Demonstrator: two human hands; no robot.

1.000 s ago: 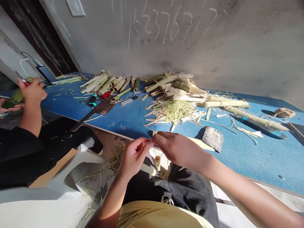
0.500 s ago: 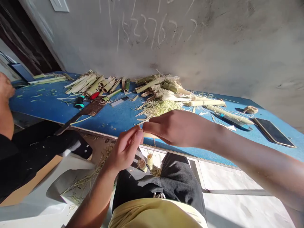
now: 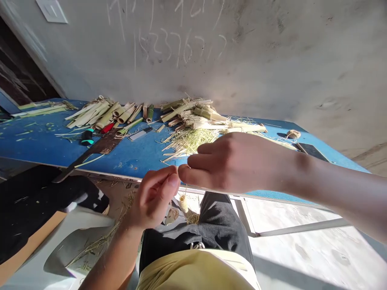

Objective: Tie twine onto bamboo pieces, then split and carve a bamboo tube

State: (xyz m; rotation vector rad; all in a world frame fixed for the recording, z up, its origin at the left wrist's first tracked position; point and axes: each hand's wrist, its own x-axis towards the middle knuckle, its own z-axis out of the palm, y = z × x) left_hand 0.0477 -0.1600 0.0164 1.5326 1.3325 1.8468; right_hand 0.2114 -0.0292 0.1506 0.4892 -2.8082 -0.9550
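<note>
A loose, pale yellow cotton T-shirt (image 3: 193,272) covers the torso, with dark charcoal cloth shorts (image 3: 193,225) showing just above its hem. A small pale drawstring end (image 3: 197,245) hangs at the shirt's edge. Beyond the shirt, one bare forearm (image 3: 341,193) and another bare forearm (image 3: 111,257) show no sleeves.

The right hand (image 3: 238,163) has risen further over the blue table (image 3: 136,155).

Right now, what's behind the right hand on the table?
Beyond the right hand lie straw shreds and cut bamboo pieces on the blue table. The stretch directly behind it is hidden.
</note>
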